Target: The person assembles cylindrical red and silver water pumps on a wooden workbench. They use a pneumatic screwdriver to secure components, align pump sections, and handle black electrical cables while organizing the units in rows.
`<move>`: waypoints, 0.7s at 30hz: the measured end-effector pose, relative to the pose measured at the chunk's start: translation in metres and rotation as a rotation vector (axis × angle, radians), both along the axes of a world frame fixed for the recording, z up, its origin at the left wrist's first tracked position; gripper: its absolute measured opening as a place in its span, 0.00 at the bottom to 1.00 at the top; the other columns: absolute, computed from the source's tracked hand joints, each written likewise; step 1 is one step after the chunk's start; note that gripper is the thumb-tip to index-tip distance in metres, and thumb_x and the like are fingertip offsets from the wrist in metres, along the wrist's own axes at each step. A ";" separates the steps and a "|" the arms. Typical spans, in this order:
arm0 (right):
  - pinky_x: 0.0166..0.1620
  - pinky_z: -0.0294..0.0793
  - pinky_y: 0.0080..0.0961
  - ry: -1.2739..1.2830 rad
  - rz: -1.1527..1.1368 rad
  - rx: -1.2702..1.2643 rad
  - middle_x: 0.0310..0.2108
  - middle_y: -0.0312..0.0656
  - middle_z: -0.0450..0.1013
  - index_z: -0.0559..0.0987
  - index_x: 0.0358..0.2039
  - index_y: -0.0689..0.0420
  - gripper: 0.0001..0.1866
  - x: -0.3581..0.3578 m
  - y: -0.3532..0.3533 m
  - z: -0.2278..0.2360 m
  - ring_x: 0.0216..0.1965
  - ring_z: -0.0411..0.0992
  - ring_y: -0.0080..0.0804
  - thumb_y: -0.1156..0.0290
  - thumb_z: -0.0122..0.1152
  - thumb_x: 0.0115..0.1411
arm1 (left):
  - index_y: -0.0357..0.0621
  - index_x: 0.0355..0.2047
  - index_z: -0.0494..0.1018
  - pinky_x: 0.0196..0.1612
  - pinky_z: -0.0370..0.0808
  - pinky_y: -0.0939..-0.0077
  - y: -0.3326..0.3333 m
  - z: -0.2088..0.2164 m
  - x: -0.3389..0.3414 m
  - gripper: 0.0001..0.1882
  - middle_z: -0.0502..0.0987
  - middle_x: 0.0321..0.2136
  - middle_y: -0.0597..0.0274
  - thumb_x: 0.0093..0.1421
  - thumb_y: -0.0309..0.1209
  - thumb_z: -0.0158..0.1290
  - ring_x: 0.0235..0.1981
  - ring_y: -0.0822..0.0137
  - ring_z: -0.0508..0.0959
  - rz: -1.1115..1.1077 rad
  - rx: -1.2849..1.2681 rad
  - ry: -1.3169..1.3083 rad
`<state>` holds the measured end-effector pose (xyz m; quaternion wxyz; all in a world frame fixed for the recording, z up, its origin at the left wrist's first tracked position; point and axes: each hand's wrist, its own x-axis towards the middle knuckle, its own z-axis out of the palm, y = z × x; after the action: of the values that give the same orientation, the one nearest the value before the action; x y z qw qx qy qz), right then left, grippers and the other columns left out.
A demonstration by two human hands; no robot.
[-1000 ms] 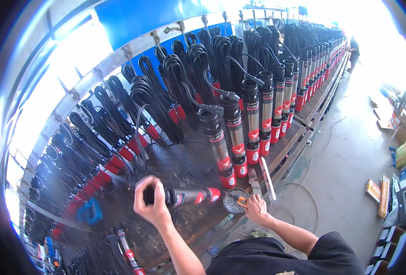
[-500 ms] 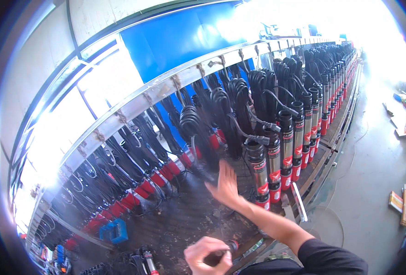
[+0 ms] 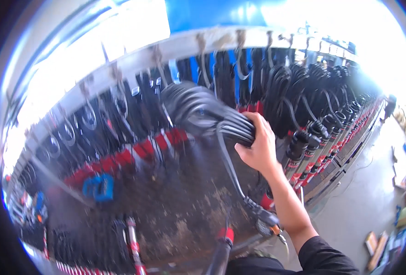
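My right hand [image 3: 260,151] is closed around the near end of a coil of black cable [image 3: 194,110], lifting it in front of the hanging rail; the coil is smeared by motion. A single grey lead [image 3: 230,165] runs down from the coil to a dark connector [image 3: 258,211] with an orange tip, beside my forearm. Below, a dark cylinder with a red end [image 3: 226,238] rises from the lower edge. My left hand is out of view, so whether it holds this cylinder is hidden.
A pale metal rail [image 3: 134,59] with hooks carries several hanging cable coils. Rows of red-and-metal cylinders [image 3: 299,151] stand to the right, above the grey floor [image 3: 345,201]. A blue crate [image 3: 98,187] sits on the dark, worn surface [image 3: 180,220]. More cylinders stand at lower left.
My right hand, open and reaching before, has risen and closed on the cable coil. My left hand, curled near the bottom, has dropped out of view. The whole view has shifted.
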<state>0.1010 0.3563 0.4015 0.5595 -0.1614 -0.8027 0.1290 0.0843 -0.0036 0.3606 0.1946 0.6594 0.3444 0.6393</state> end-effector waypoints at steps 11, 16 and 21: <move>0.30 0.70 0.22 -0.647 0.260 -1.281 0.25 0.36 0.74 0.80 0.28 0.58 0.24 0.077 -0.058 -0.286 0.26 0.69 0.23 0.46 0.61 0.63 | 0.38 0.23 0.78 0.30 0.77 0.69 0.016 -0.012 -0.007 0.07 0.77 0.21 0.58 0.40 0.22 0.61 0.23 0.61 0.81 0.066 0.102 -0.052; 0.40 0.73 0.28 -0.065 0.673 -1.759 0.37 0.42 0.77 0.77 0.42 0.57 0.16 -0.034 -0.057 -0.289 0.36 0.74 0.32 0.57 0.53 0.65 | 0.37 0.23 0.78 0.31 0.78 0.68 0.000 -0.007 -0.002 0.07 0.77 0.21 0.58 0.40 0.22 0.61 0.24 0.60 0.81 0.083 0.048 -0.039; 0.47 0.75 0.39 -0.114 0.384 -0.517 0.37 0.45 0.76 0.76 0.44 0.59 0.16 -0.149 -0.107 -0.197 0.41 0.75 0.45 0.78 0.52 0.53 | 0.37 0.25 0.78 0.30 0.79 0.66 0.004 -0.009 0.005 0.07 0.78 0.22 0.56 0.42 0.21 0.62 0.25 0.58 0.82 0.139 0.037 -0.089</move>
<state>-0.0483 0.2496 0.2047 0.4195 -0.1510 -0.7892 0.4224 0.0892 0.0005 0.3513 0.1527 0.6082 0.3686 0.6862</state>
